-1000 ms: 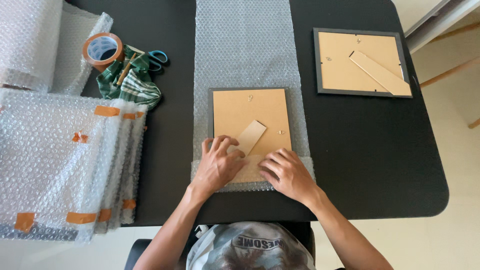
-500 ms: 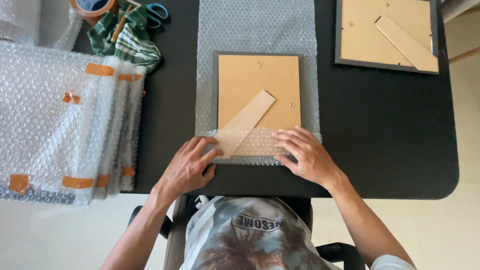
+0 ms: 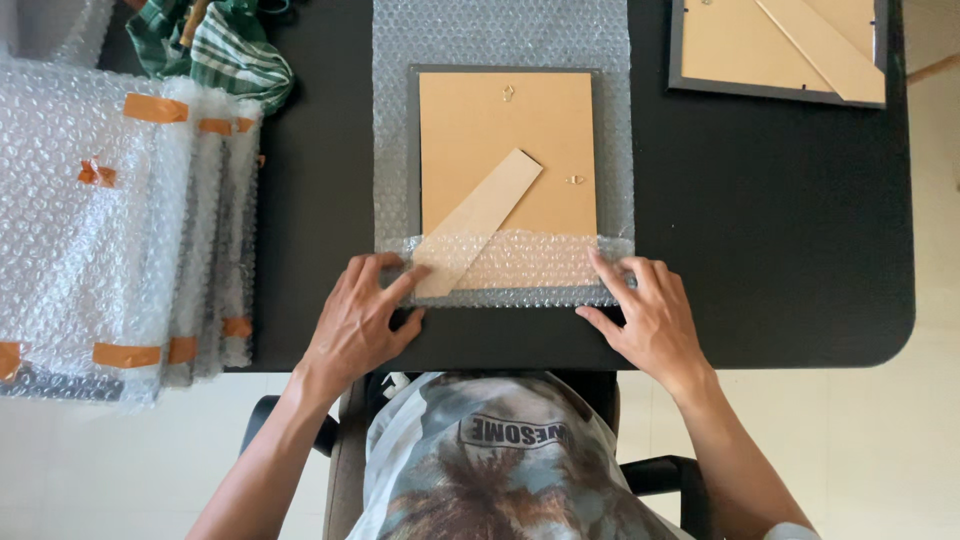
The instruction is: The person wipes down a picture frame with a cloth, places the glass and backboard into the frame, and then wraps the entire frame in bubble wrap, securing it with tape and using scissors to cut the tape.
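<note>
On black table (image 3: pixel 780 280), picture frame (image 3: pixel 507 150) lengthwise away, both hands (image 3: pixel 360 320) pressing bubble wrap (image 3: pixel 500 30)

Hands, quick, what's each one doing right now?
Left hand: open, fingers pressing the folded bubble wrap edge onto the picture frame.
Right hand: open, fingertips flat on the same fold, gripping nothing.
</note>
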